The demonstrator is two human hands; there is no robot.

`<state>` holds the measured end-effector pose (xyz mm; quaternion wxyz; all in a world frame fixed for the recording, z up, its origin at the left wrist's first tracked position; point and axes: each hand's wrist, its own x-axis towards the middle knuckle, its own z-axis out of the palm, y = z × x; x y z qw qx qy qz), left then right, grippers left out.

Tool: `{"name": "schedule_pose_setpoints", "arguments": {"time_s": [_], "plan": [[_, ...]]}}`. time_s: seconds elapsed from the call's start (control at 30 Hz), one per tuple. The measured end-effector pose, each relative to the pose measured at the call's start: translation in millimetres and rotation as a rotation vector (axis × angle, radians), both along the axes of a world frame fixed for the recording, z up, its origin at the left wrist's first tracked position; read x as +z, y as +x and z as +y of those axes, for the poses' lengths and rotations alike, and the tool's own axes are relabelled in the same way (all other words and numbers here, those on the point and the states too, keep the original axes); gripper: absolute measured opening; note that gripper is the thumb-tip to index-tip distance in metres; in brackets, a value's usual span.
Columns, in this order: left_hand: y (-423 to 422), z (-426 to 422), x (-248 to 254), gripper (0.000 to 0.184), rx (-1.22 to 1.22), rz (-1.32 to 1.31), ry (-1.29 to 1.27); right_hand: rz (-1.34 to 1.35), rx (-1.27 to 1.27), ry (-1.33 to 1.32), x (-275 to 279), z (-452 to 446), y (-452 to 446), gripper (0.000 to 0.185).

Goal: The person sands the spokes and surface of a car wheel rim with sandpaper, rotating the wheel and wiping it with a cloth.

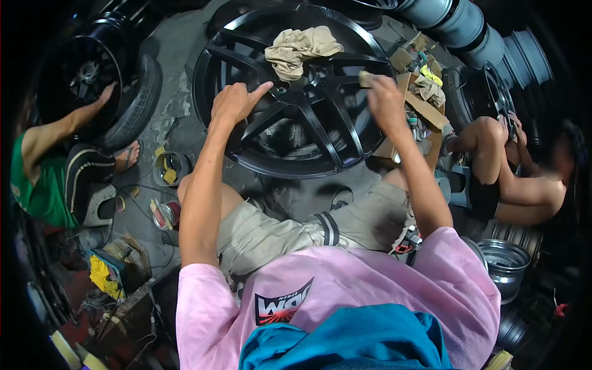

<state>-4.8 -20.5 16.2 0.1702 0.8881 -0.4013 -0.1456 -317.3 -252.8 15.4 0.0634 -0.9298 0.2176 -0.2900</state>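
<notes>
A large black spoked wheel rim (290,111) lies face up in front of me. On its upper part rests a crumpled beige cloth (299,50). My left hand (237,103) is on the left side of the rim, thumb stretched toward the hub and the other fingers curled, nothing visible in it. At the rim's right side, my right hand (383,102) holds a small tan pad (366,79) against or just over a spoke; the hand is slightly blurred.
One person (46,172) sits at the left beside a tire (137,102) and rim. Another person (512,166) crouches at the right with a wheel. Cardboard boxes (425,111) stand right of my rim. Silver rims (456,28) line the upper right. A small bucket (171,168) stands lower left.
</notes>
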Motion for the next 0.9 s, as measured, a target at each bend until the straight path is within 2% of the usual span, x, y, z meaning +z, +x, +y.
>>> {"name": "schedule_pose_setpoints", "arguments": {"time_s": [0.1, 0.17, 0.23, 0.3, 0.33, 0.43, 0.5, 0.57, 0.63, 0.73, 0.77, 0.83, 0.9], "plan": [[-1, -4, 6, 0.096, -0.006, 0.041, 0.035, 0.061, -0.144, -0.003, -5, -24, -11, 0.033], [-1, -3, 2, 0.095, -0.006, 0.031, 0.035, -0.039, -0.030, -0.058, -17, 19, 22, 0.034], [1, 1, -6, 0.095, -0.008, 0.016, 0.008, 0.005, 0.139, 0.044, 6, 51, 38, 0.029], [2, 2, -13, 0.096, -0.016, -0.034, -0.070, -0.022, 0.093, 0.026, -1, 22, 17, 0.029], [2, 0, -11, 0.096, -0.012, -0.029, -0.075, 0.004, -0.006, 0.036, 4, 6, 2, 0.030], [-1, -1, 6, 0.098, -0.018, 0.023, 0.016, -0.036, -0.128, 0.018, 7, -28, -21, 0.025], [-2, -3, 18, 0.102, -0.023, 0.133, 0.122, -0.120, -0.064, 0.047, -11, -17, -5, 0.020], [-2, -4, 17, 0.102, -0.018, 0.131, 0.122, -0.082, 0.044, 0.070, -1, 28, 31, 0.020], [-2, -2, 16, 0.103, -0.020, 0.118, 0.124, -0.032, 0.192, 0.061, 1, 47, 61, 0.021], [-1, -1, 5, 0.104, -0.033, 0.064, 0.096, 0.147, 0.259, -0.080, -1, 50, 82, 0.019], [1, 0, -3, 0.100, -0.036, 0.016, 0.048, 0.166, 0.273, -0.033, 0, 51, 75, 0.019], [3, -1, -4, 0.099, -0.047, -0.026, 0.001, 0.004, 0.306, 0.042, 7, 70, 45, 0.019], [1, -1, -1, 0.099, -0.027, -0.009, 0.034, 0.007, 0.238, 0.003, 6, 101, -3, 0.030]]}}
